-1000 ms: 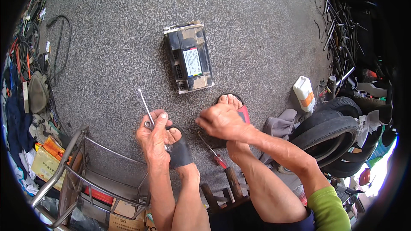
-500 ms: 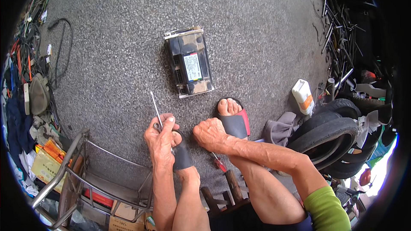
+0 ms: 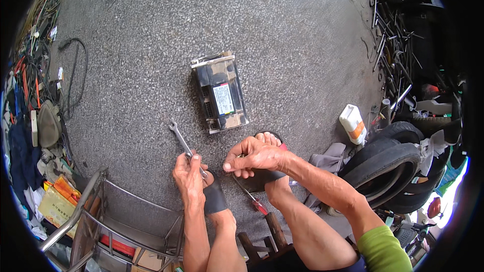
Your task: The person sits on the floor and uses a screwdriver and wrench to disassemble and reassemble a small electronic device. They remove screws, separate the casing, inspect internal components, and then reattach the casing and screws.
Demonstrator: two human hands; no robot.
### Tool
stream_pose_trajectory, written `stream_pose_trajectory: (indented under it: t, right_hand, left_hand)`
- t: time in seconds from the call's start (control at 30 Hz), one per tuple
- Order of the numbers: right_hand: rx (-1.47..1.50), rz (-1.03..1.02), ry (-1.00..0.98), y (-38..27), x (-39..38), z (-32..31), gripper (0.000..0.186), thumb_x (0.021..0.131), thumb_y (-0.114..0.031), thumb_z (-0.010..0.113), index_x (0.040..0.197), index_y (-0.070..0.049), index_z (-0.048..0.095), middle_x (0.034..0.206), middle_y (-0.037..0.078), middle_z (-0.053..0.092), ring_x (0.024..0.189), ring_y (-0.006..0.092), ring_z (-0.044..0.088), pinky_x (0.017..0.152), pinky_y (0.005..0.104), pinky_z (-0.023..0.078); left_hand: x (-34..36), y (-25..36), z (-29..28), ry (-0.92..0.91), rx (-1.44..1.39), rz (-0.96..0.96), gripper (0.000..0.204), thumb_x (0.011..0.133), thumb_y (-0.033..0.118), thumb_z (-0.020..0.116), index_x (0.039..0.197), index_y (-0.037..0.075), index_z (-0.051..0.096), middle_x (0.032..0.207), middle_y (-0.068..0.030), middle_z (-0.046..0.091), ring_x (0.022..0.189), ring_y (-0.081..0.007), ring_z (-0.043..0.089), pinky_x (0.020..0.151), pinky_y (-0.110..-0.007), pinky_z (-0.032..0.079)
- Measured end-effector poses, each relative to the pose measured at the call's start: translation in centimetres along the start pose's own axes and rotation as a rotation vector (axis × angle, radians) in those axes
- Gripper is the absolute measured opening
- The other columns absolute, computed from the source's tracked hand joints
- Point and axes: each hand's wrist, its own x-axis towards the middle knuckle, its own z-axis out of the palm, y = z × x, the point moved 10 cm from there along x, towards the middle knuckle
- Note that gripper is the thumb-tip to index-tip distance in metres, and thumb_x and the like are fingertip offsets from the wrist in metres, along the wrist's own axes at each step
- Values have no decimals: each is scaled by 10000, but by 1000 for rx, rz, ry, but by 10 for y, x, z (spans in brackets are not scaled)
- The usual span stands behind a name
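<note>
Well, the left hand [image 3: 189, 177] grips a wrench [image 3: 182, 140] jutting forward — right hand [image 3: 258, 155] half-curled, its hold unclear.

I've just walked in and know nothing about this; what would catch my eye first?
Probably the dusty, dark box with a white label, on the speckled floor ahead of the person's feet. Next, the silver wrench in the left hand, and the red-handled screwdriver between the feet. Over on the right, dark tyres are piled near a white bottle.
</note>
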Motion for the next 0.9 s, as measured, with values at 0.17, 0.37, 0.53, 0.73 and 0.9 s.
stream_pose_trajectory:
  t: [0.17,0.37,0.53,0.73,0.9]
  right_hand:
    - [429,-117,-37,-20,-7,-8,260,970,-156,669,1162,20,659,1030,136,744,838,174,744,631,249,599]
    - [563,-148,14,-28,-9,-9,285,996,-123,596,1230,37,627,1102,171,722,896,211,744,673,284,621]
    - [412,-147,125,-27,-16,-25,233,988,-226,593,983,-15,691,906,117,720,681,149,679,539,262,540]
    - [133,-204,682,-53,-47,-89,481,1012,-371,610,634,-90,511,535,-68,413,472,27,345,418,234,241]
    - [-63,-229,809,-41,-43,-109,534,898,-456,750,592,-65,550,545,-44,459,494,49,378,406,279,268]
  left_hand:
    - [4,1,5,-15,8,39,204,982,127,621,1157,22,620,850,-60,641,633,-87,572,483,-230,463]
    - [-1,3,12,-79,-29,24,252,971,102,636,1189,-16,591,936,-74,657,719,-96,593,596,-243,495]
    - [-2,-4,20,-82,-17,150,424,944,134,685,1304,-27,531,1074,-111,670,768,-104,573,535,-205,422]
    - [-10,39,17,23,306,289,527,934,211,694,1359,-44,516,1284,-230,596,1073,-260,622,835,-363,520]
    - [20,131,36,20,231,424,535,940,296,702,1358,-5,556,1329,-216,609,1233,-299,584,1032,-424,470]
